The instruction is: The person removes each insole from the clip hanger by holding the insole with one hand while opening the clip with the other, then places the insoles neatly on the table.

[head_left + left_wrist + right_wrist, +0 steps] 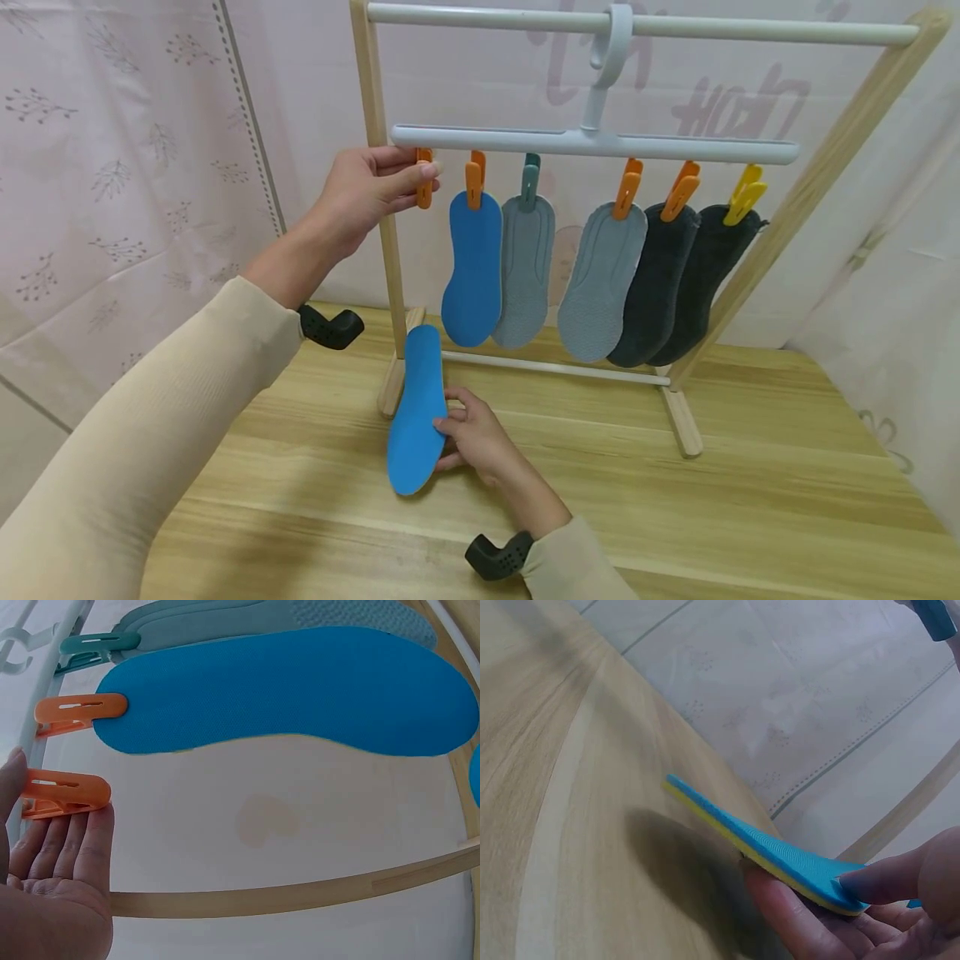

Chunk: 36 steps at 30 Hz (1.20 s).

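My left hand [367,196] pinches the leftmost orange clothespin [424,179] below the white hanger bar [510,138]. In the left wrist view that clothespin [67,791] lies between thumb and fingers, with nothing clipped in it. My right hand [480,437] holds a blue insole [416,425] by its edge, thumb on top and fingers beneath, raised off the table. The right wrist view shows the insole's yellow underside layer [742,846]. Beside the left hand another blue insole [472,275] hangs from an orange clothespin [474,183].
Two grey insoles [525,275] and two black insoles [652,287] hang farther right from green, orange and yellow clothespins. The hanger hooks onto the top rail of a wooden rack [381,167] standing on the wooden table [772,467]. Patterned cloth [135,150] covers the back.
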{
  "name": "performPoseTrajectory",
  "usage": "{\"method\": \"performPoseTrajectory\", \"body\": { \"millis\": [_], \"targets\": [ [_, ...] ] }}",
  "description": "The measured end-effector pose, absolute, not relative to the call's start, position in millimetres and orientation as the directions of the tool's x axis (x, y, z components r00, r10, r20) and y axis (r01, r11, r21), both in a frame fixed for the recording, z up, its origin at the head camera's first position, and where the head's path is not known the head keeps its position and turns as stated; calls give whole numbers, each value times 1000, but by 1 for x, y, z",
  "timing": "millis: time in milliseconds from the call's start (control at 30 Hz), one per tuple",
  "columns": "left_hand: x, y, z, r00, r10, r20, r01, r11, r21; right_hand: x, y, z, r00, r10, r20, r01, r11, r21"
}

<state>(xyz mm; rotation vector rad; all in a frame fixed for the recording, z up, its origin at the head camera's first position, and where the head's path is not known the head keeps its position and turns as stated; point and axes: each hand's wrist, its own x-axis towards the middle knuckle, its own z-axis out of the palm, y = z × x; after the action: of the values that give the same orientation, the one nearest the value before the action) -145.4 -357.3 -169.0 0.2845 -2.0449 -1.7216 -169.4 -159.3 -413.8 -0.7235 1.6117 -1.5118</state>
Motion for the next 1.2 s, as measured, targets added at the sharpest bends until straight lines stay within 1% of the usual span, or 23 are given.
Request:
{"method": "performPoseTrajectory", "body": {
  "millis": [200, 400, 700, 800, 1067, 1200],
  "targets": [
    [-145, -358, -170, -878, -433, 204, 128, 199, 972, -168, -161, -417, -521, -837, -168, 97, 137, -986],
    [-145, -357, -169, -877, -432, 210, 128, 212, 969, -165, -163, -421, -537, -822, -191, 90, 169, -982],
    [-145, -358, -170, -876, -430, 219, 129, 228, 965, -161, -166, -424, -536, -818, -208, 83, 195, -977],
    [-144, -357, -170, -877, -428, 221, 133, 227, 965, -160, -165, -422, -545, -814, -203, 59, 204, -977],
    [-142, -357, -170, -876, -425, 229, 137, 237, 962, -159, -166, -417, -601, -780, -175, -91, 284, -954],
    [-142, -357, -169, -876, -424, 229, 134, 242, 961, -158, -166, -414, -614, -770, -175, -140, 325, -936]
  ]
}}
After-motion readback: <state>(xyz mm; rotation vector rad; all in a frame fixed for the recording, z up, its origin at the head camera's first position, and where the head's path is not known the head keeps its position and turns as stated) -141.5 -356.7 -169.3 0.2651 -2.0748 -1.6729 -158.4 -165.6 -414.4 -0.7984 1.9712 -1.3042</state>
